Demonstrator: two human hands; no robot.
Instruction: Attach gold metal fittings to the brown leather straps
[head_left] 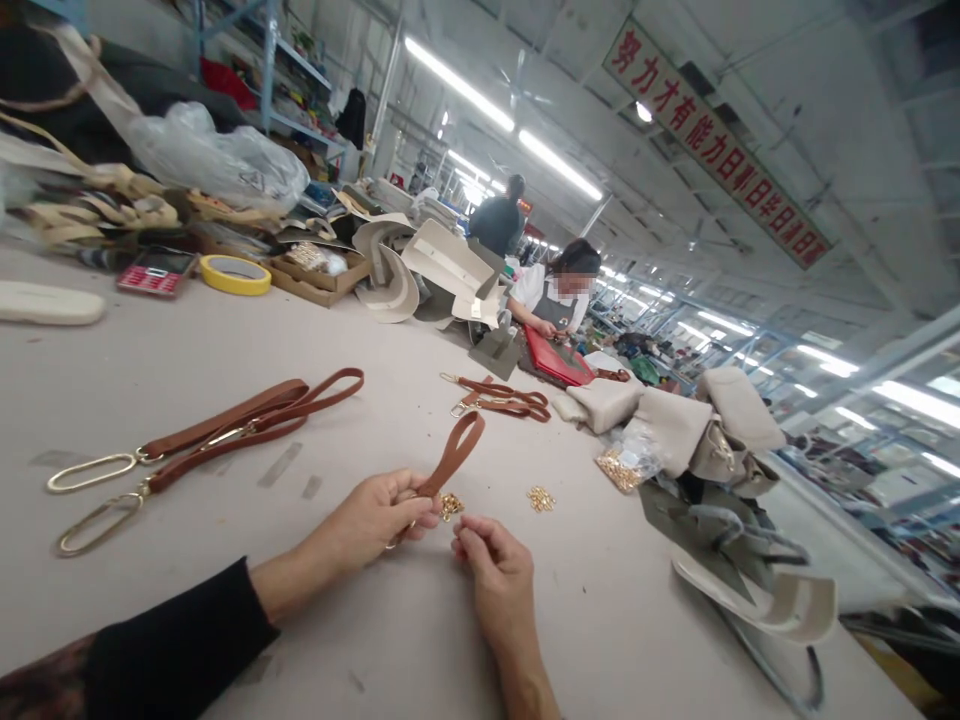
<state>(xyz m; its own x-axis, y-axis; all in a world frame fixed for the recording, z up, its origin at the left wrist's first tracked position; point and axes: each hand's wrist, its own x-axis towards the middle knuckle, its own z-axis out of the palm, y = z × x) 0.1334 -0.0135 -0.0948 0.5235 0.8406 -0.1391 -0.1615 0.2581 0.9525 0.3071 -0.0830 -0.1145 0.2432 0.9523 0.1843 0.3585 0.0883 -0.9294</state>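
In the middle of the table, my left hand [386, 515] is closed on a looped brown leather strap [455, 455]. The loop stands up above the fingers, and a bit of metal shows beneath them. Just to the right, my right hand [499, 565] has thumb and fingertips pinched together; whatever they hold is too small to make out. Behind the hands lies a small heap of gold-coloured metal pieces [451, 506], with a second gold heap [540, 498] farther right. Two brown leather straps [255, 420] with long gold clasps [101, 525] rest on the left.
More brown straps [510, 400] lie farther back. A yellow tape roll [235, 274] and a cardboard box [322, 278] sit back left. Pale bags [671, 430] and a plastic bag of gold pieces [624, 465] line the right edge. A co-worker [559, 290] handles a red item [559, 358].
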